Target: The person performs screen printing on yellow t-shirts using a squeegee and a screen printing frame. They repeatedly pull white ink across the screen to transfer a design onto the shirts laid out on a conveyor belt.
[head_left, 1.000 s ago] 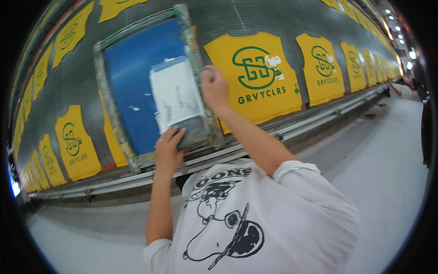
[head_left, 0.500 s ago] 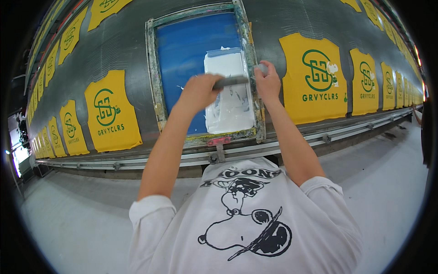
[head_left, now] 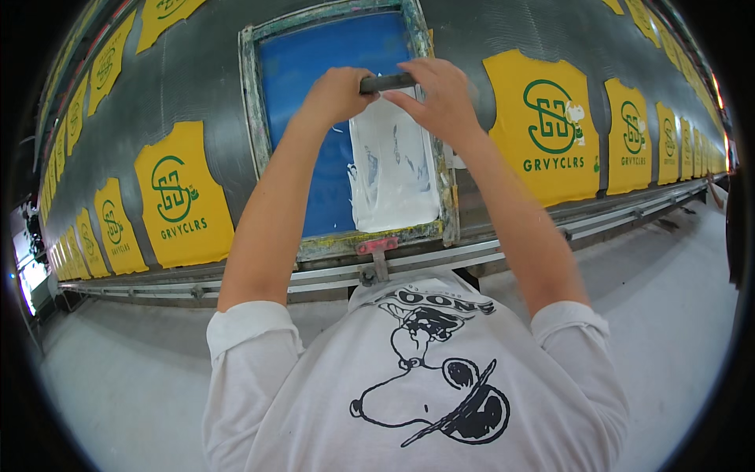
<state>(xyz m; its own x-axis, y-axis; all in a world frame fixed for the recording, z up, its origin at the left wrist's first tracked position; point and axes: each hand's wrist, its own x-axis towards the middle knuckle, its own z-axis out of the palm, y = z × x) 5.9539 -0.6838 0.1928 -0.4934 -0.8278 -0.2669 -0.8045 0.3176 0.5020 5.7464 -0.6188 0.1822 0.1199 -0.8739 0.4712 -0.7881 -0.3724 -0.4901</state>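
Grip of the left hand (head_left: 334, 96) was closed around the 9 o'clock end of a dark grey squeegee (head_left: 385, 82). At its 3 o'clock end, the thumb and forefinger of the right hand (head_left: 442, 94) stood apart, one on each side of the bar; whether they pressed on it could not be told.

Position: the squeegee lay crosswise at the 12 o'clock end of a strip of white paste (head_left: 393, 165). Blade contact with the mesh was hidden.

Change: half a second earlier, the squeegee was over the middle of the strip in the left hand alone, with the right hand at the frame's 3 o'clock side. Since then the squeegee had shifted toward 12 o'clock and the right hand had transferred to it. This was judged to put the tool under two-handed control at the far end of the paste.

Surroundings: blue mesh (head_left: 314, 71) lay at 9 o'clock of the paste, inside a stained frame (head_left: 250, 102). A pinkish-red clamp (head_left: 377, 245) was at the frame's 6 o'clock edge. Outside the frame, on the dark table (head_left: 212, 86), a yellow fabric panel with a green emblem (head_left: 543, 130) lay at 3 o'clock and a matching panel (head_left: 181, 189) at 8 o'clock.
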